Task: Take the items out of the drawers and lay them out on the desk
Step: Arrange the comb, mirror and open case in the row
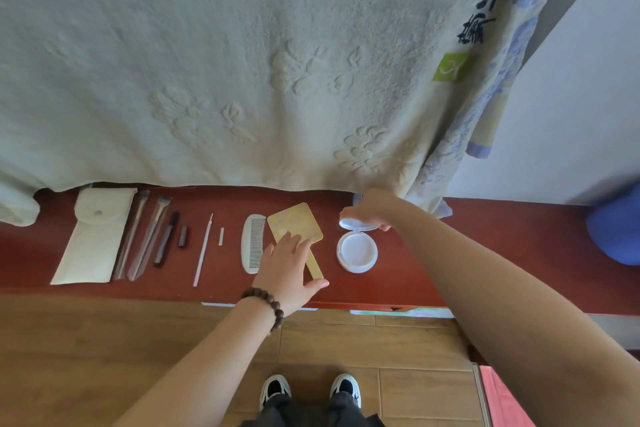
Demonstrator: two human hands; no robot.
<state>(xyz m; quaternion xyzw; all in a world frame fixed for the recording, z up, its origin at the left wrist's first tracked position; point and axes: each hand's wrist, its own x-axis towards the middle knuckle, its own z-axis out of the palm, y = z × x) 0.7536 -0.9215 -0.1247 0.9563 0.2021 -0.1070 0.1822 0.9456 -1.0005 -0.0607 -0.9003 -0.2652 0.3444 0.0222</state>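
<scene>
Head view: left hand (289, 262) flat on mirror (296, 224) beside comb (252, 242) (towel (242, 62) overhanging), right hand (372, 210) grasping compact lid (356, 224).

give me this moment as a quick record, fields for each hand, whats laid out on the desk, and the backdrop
left hand: left hand rests with straight fingers on the yellow hand mirror
right hand: right hand holds the raised lid of the open white compact
desk: red desk
laid out, left to right: cream pouch, two makeup brushes, dark pen-like stick, small dark tube, thin white stick, white comb, mirror, compact
backdrop: pale embossed towel hanging above the desk
wrist: bead bracelet on the left
</scene>
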